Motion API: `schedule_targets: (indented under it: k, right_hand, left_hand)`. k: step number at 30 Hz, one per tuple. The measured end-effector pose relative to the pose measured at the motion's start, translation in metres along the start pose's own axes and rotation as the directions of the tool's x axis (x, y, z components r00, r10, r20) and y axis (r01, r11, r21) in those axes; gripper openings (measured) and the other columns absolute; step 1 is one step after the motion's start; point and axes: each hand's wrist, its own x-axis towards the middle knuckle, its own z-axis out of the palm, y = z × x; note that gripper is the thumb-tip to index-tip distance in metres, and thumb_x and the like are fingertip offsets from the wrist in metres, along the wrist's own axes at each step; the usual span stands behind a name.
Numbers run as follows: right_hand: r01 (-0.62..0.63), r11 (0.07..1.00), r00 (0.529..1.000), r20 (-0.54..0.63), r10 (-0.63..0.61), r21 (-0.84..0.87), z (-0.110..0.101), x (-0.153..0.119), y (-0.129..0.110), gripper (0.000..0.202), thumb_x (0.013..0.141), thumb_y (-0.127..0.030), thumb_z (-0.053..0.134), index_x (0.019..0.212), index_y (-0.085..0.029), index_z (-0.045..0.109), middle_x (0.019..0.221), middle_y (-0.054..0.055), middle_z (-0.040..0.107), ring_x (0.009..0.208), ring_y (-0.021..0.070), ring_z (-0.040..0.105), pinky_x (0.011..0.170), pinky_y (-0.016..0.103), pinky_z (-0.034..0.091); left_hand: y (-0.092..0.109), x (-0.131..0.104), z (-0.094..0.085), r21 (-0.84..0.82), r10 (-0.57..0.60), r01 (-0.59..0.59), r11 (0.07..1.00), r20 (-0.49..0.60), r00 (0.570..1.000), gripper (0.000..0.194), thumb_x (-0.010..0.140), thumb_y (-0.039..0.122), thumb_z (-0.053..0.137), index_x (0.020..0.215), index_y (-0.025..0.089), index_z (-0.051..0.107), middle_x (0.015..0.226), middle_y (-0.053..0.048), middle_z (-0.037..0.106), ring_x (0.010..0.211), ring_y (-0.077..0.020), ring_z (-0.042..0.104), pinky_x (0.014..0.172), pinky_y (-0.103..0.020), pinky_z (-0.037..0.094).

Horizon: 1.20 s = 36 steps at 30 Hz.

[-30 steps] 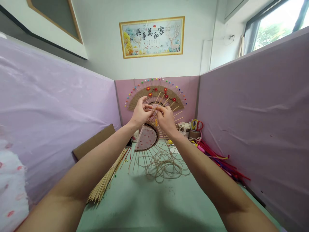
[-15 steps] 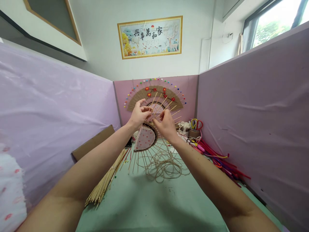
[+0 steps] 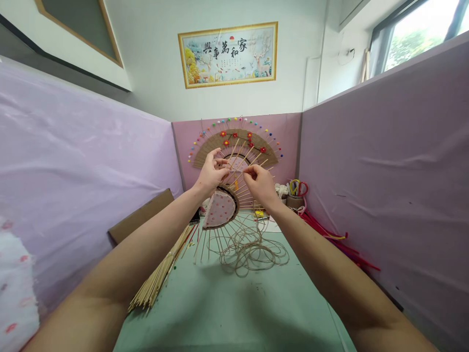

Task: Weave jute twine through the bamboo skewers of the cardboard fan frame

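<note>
A half-round fan base [image 3: 221, 210], covered in white cloth with red dots and edged in dark trim, stands tilted in front of me with thin bamboo sticks [image 3: 243, 165] fanning out from its curved edge. My left hand [image 3: 211, 173] grips the upper sticks between thumb and fingers. To its right, my right hand [image 3: 261, 185] is closed in a pinch beside the sticks, apparently on a strand of twine; the strand at the fingertips is too thin to follow clearly. Loose loops of twine [image 3: 252, 254] lie below the fan on the green tabletop.
A bundle of bamboo sticks [image 3: 159, 278] lies at left, near a brown cardboard piece [image 3: 142, 215]. A finished fan with red flowers [image 3: 234, 136] is against the pink back panel. Scissors [image 3: 298, 188] in a holder and red pipe cleaners [image 3: 337, 239] are at right. Purple partitions [image 3: 384, 161] flank the table.
My right hand has moved right, away from my left hand, uncovering more sticks and a small yellow item behind. My left hand and the fan have hardly moved.
</note>
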Motion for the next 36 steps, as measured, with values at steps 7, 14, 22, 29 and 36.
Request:
schedule_targets:
  k: [7, 14, 22, 29, 36]
  right_hand:
    - [-0.042, 0.999, 0.997, -0.062, 0.044, 0.027, -0.008, 0.01, -0.001, 0.009, 0.074, -0.026, 0.05, 0.073, -0.018, 0.056, 0.071, 0.002, 0.062, 0.065, 0.0153, 0.054, 0.069, 0.03, 0.043]
    - [-0.097, 0.982, 0.995, -0.014, 0.1, 0.163, -0.003, 0.011, 0.007, 0.008, 0.074, -0.027, 0.049, 0.076, -0.02, 0.053, 0.066, 0.0, 0.059, 0.058, 0.0147, 0.054, 0.06, 0.029, 0.044]
    - [-0.11, 0.969, 0.994, 0.021, 0.108, 0.222, -0.001, 0.01, 0.012, 0.011, 0.073, -0.03, 0.055, 0.075, -0.02, 0.054, 0.062, -0.001, 0.058, 0.056, 0.0133, 0.052, 0.056, 0.027, 0.044]
    - [-0.098, 0.979, 0.995, 0.016, 0.096, 0.181, 0.005, 0.01, 0.017, 0.012, 0.073, -0.031, 0.055, 0.074, -0.019, 0.056, 0.064, -0.001, 0.058, 0.06, 0.0135, 0.052, 0.059, 0.027, 0.043]
    - [-0.128, 0.973, 0.992, 0.003, 0.13, 0.191, -0.001, 0.005, 0.035, 0.015, 0.072, -0.033, 0.056, 0.076, -0.019, 0.057, 0.064, -0.001, 0.058, 0.058, 0.0134, 0.051, 0.058, 0.027, 0.043]
  left_hand:
    - [0.0, -0.001, 0.002, -0.022, -0.009, 0.011, 1.0, 0.082, 0.997, 0.078, 0.066, 0.004, 0.065, 0.137, 0.021, 0.034, 0.091, -0.002, 0.062, 0.065, -0.0079, 0.056, 0.058, -0.02, 0.042]
    - [0.002, -0.003, 0.003, -0.031, -0.018, 0.018, 0.999, 0.027, 0.999, 0.073, 0.064, 0.005, 0.067, 0.13, 0.018, 0.038, 0.083, 0.002, 0.06, 0.061, -0.0064, 0.054, 0.059, -0.021, 0.041]
    - [0.004, -0.001, -0.003, -0.005, -0.044, 0.044, 0.999, 0.022, 0.999, 0.067, 0.063, 0.003, 0.062, 0.126, 0.015, 0.041, 0.083, 0.0, 0.063, 0.067, -0.0081, 0.057, 0.066, -0.022, 0.042]
    - [-0.002, -0.005, -0.009, 0.173, -0.114, 0.086, 0.981, 0.158, 0.981, 0.063, 0.066, 0.008, 0.066, 0.125, 0.014, 0.045, 0.093, -0.004, 0.066, 0.075, -0.011, 0.062, 0.072, -0.026, 0.048]
    - [-0.038, -0.021, 0.006, 0.261, -0.09, -0.01, 0.965, 0.368, 0.926, 0.046, 0.065, 0.006, 0.067, 0.11, 0.016, 0.062, 0.106, -0.009, 0.07, 0.1, -0.0199, 0.065, 0.09, -0.037, 0.051]
